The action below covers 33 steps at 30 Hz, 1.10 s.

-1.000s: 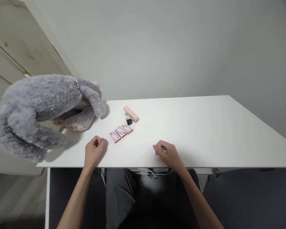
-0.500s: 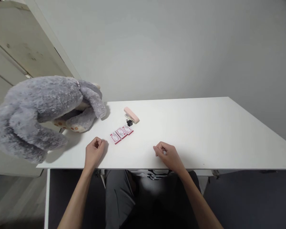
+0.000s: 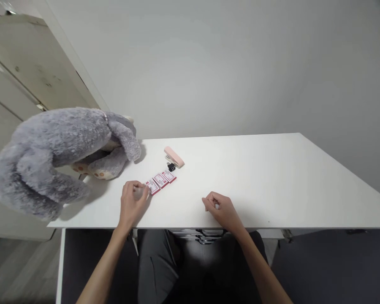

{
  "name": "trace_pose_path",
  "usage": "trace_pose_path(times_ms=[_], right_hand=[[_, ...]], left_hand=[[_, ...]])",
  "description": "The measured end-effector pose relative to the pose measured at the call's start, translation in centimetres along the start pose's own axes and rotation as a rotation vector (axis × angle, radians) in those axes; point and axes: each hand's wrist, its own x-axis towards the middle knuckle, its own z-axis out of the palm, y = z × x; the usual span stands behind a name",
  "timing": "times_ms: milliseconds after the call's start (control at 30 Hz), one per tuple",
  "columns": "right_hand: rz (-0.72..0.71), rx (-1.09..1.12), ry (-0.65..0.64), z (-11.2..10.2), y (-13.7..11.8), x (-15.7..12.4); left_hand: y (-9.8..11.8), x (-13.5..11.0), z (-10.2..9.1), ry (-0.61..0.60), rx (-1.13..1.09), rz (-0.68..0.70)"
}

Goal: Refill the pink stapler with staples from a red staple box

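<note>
Three small flat red-and-white packets (image 3: 160,180) lie in a slanting row on the white table. My left hand (image 3: 133,202) is at the near-left end of that row, thumb and fingers apart in a curve. Its fingertips are at the edge of the nearest packet; whether they touch it I cannot tell. Beyond the row are a small black object (image 3: 171,167), perhaps a staple remover, and a pink stapler (image 3: 174,156). My right hand (image 3: 221,208) rests on the table to the right, fingers curled closed, with nothing visible in them.
A large grey plush toy (image 3: 63,139) leans over the table's left end. Behind the white table (image 3: 288,181) stands a plain wall (image 3: 209,67). Drawer handles (image 3: 205,237) show under the front edge, and a beige cabinet (image 3: 28,63) is at the far left.
My left hand has moved right to the nearest packet, and its curled fingers have opened. The right hand stays curled in about the same place. The view has tilted slightly.
</note>
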Motion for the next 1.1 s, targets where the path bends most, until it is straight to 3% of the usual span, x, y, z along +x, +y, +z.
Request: trace_pose_path(times_ms=[267, 500, 667, 900, 1100], right_hand=[[-0.013, 0.0, -0.012, 0.0, 0.0, 0.1], [0.016, -0.088, -0.008, 1.0, 0.7, 1.5], [0.04, -0.225, 0.065, 3.6, 0.8, 5.6], [-0.042, -0.27, 0.206, 8.2, 1.5, 13.1], [-0.045, -0.231, 0.165, 9.0, 2.1, 16.9]], left_hand=[[1.8, 0.5, 3.8, -0.077, 0.204, 0.296], [2.6, 1.0, 5.2, -0.11, 0.23, 0.301], [2.2, 0.4, 5.1, -0.107, 0.188, 0.336], [2.4, -0.2, 4.8, -0.069, 0.16, 0.428], [2.4, -0.1, 4.6, -0.07, 0.172, 0.467]])
